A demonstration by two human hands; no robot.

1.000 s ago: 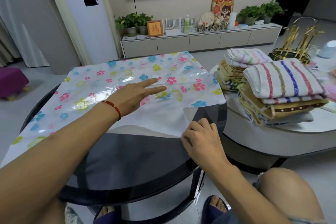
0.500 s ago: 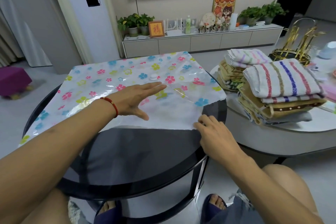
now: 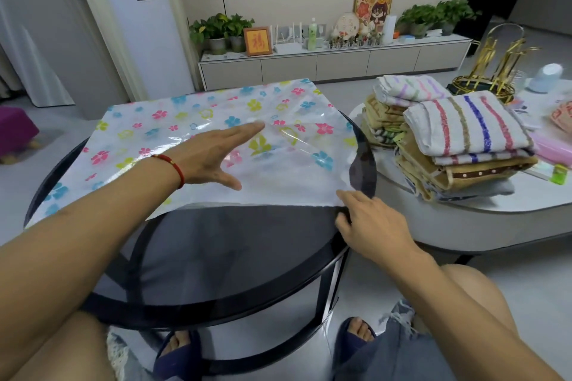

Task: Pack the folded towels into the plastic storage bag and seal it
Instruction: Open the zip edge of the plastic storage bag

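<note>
A clear plastic storage bag (image 3: 148, 130) printed with coloured flowers lies flat across a round dark glass table (image 3: 216, 257). My left hand (image 3: 213, 155) rests palm down on the bag's middle, fingers stretched out. My right hand (image 3: 368, 219) sits at the bag's near right corner by the table's rim, its fingertips on the plastic edge. Two stacks of folded towels stand on a low white table to the right: a near stack topped by a striped towel (image 3: 464, 124) and a smaller stack (image 3: 399, 93) behind it.
The low white table (image 3: 495, 219) also holds a gold wire rack (image 3: 492, 71), a pale blue object (image 3: 548, 77) and a pink thing (image 3: 554, 148). A TV cabinet (image 3: 334, 62) lines the far wall. A purple stool (image 3: 15, 130) stands at left.
The bag has been drawn to the right and spread flatter. My right hand slid right along the bag's near edge to its corner. My left hand stayed pressed on the bag.
</note>
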